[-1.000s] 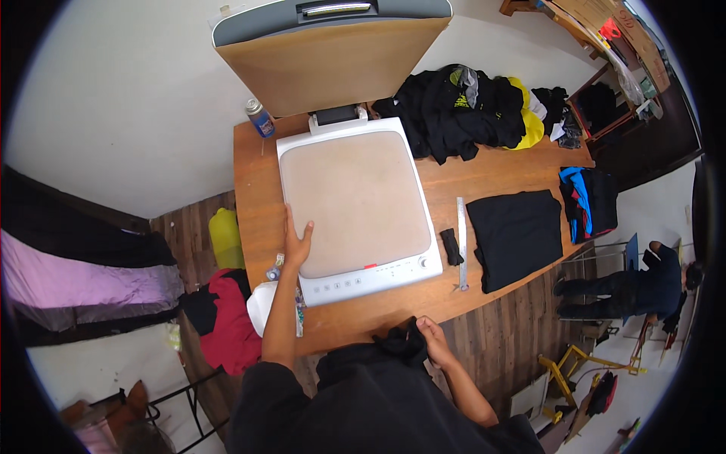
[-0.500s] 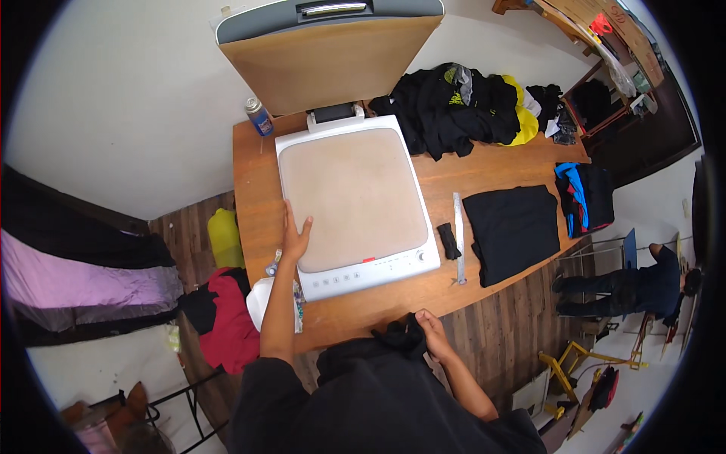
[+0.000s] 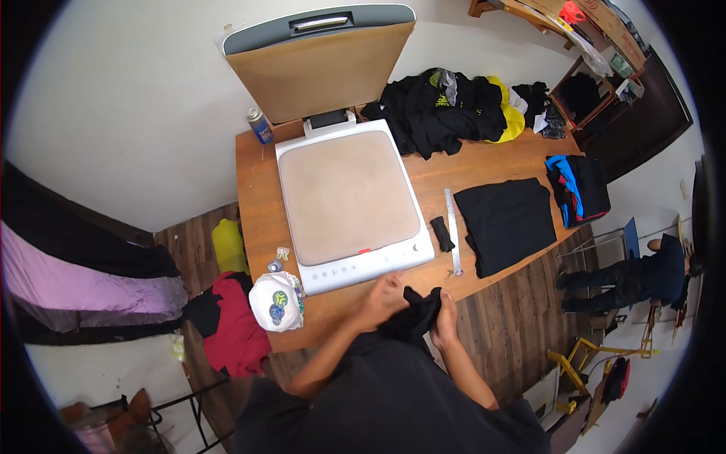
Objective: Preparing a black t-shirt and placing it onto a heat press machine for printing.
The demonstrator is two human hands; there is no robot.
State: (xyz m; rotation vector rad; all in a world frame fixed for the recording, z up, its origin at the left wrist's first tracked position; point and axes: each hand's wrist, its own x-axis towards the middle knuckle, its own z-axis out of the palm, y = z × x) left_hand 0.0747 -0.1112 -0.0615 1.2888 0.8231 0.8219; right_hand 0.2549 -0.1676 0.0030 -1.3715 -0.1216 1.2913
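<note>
Close to my body, a bunched black cloth (image 3: 413,316) hangs between my hands; its kind of garment cannot be made out. My left hand (image 3: 383,304) is closed at the cloth's left edge, fingers pinched together. On the other side, my right hand (image 3: 445,319) grips the cloth with fingers and thumb. Just beyond them lies a heat press, its lid (image 3: 321,72) raised and its beige lower pad (image 3: 348,197) bare. A small rolled black fabric piece (image 3: 442,234) lies right of the press, beside a metal ruler (image 3: 452,231).
A folded black garment (image 3: 505,227) lies on the wooden table (image 3: 431,174), with piled clothes (image 3: 446,113) behind and a folded stack (image 3: 577,189) farther right. A spray can (image 3: 259,125) stands back left. A white printed cloth (image 3: 277,301) lies front left. Another person (image 3: 631,280) stands at right.
My left hand has left the press's left edge and come back to the black cloth. My right hand has raised the cloth slightly. The view has shifted a little.
</note>
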